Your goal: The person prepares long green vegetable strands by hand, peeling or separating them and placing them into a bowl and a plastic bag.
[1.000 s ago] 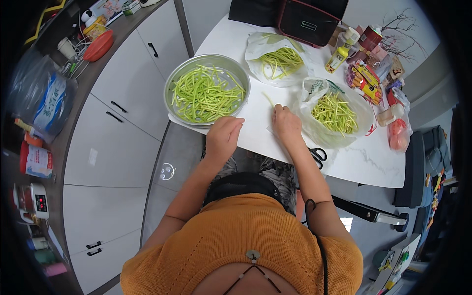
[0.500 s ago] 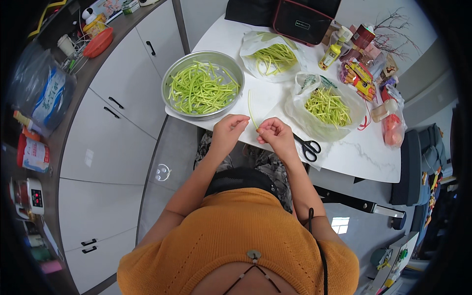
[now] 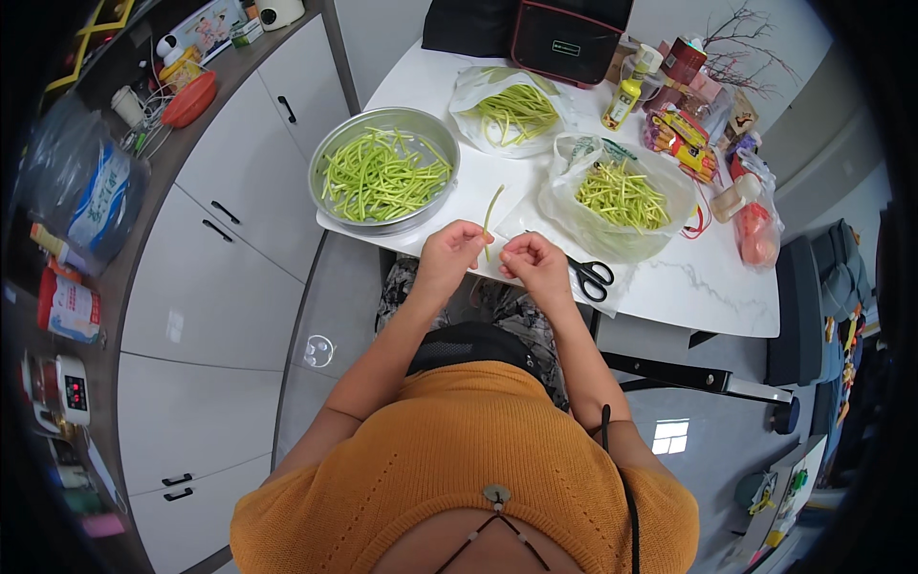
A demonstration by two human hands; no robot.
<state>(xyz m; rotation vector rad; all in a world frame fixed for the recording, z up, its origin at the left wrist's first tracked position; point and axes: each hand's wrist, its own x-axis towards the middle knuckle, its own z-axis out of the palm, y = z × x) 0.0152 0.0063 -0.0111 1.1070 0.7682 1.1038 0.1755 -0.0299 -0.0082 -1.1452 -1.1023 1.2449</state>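
The left hand (image 3: 453,256) pinches a single thin green stem (image 3: 494,209) between thumb and fingertips over the near edge of the white table (image 3: 712,287). The stem stands out at a slant, its longer part pointing toward the far edge, its short lower end dropping just beside the right hand (image 3: 537,266). That hand has its thumb and fingertips drawn close together, facing the left ones across a narrow gap; whether anything is between them I cannot tell.

At the table's left near corner sits a round metal pan (image 3: 382,117) with a loose heap of cut green stems (image 3: 381,177), bare metal showing along its far right side. Farther back, toward the far edge, a white plastic bag (image 3: 469,91) lies open around longer stems. A second plastic bag (image 3: 612,247), beyond the right hand and toward the right end, stands open on a pile of short, paler pieces. Black-handled scissors (image 3: 593,279) lie by the near edge — just beside the right hand, their handles toward the right end.

Along the far edge stands a dark appliance (image 3: 564,43) with red trim; a yellow bottle (image 3: 623,100) is near it, toward the far right corner.
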